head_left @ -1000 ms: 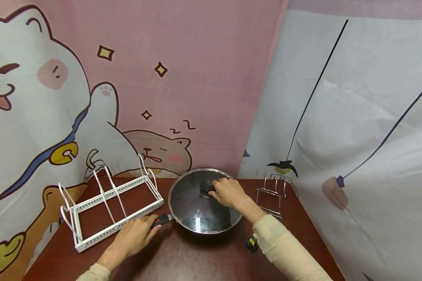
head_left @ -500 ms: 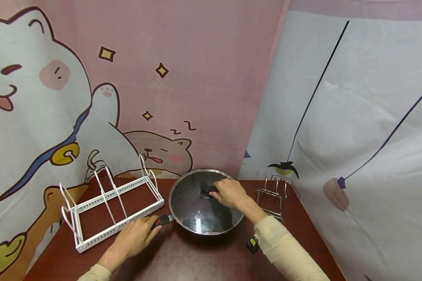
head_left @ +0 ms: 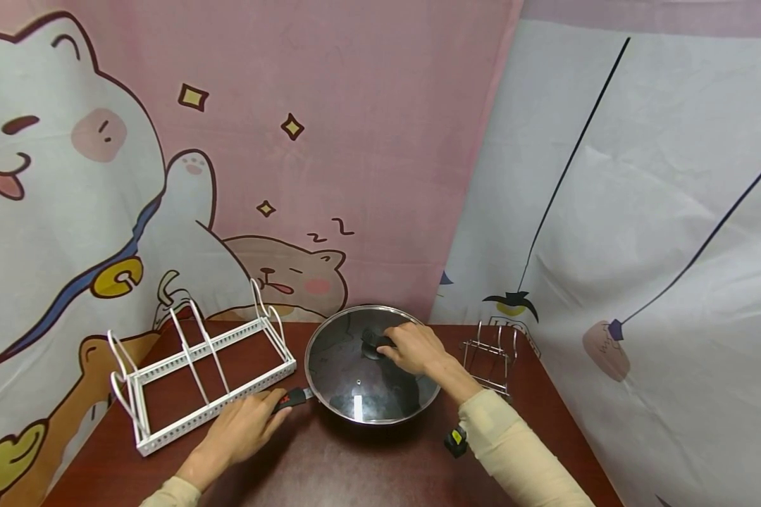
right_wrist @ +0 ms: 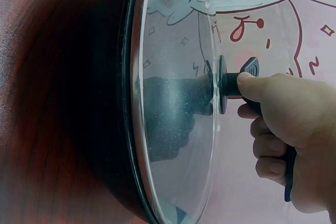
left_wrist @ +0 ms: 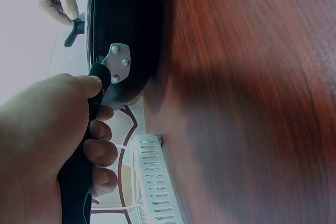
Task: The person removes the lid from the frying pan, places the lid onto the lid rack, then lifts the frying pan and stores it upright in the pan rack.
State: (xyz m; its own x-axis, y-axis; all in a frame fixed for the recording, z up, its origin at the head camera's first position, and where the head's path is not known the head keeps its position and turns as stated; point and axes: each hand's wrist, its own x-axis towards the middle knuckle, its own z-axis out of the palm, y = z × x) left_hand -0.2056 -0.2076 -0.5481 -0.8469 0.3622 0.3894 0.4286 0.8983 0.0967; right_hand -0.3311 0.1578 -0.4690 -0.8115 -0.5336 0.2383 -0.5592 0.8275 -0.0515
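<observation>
Head view, and there's a white rack point(head_left: 190, 421) left, a wire rack point(head_left: 485, 347) right, the lidded wok point(head_left: 355, 387) between them on the reddish-brown counter point(head_left: 355, 479), left hand point(head_left: 244, 426) gripping its side handle point(head_left: 297, 396), right hand point(head_left: 415, 348) clasping the lid handle point(head_left: 372, 343), cartoon-printed drapes point(head_left: 380, 141) behind.

From head height, the head camera looks forward and down, far enough back to take in the glossy dark-red wooden table point(head_left: 355, 472) and the pink-and-white cartoon-printed cloth point(head_left: 380, 105) beyond. The left wrist camera, turned sideways, looks low and close past the left hand point(left_wrist: 52, 124) at the round black pan point(left_wrist: 126, 14); the right wrist camera, also sideways and close, sees the clear domed glass lid point(right_wrist: 181, 103) nearly edge-on. All three views share the right hand point(right_wrist: 296, 135).
</observation>
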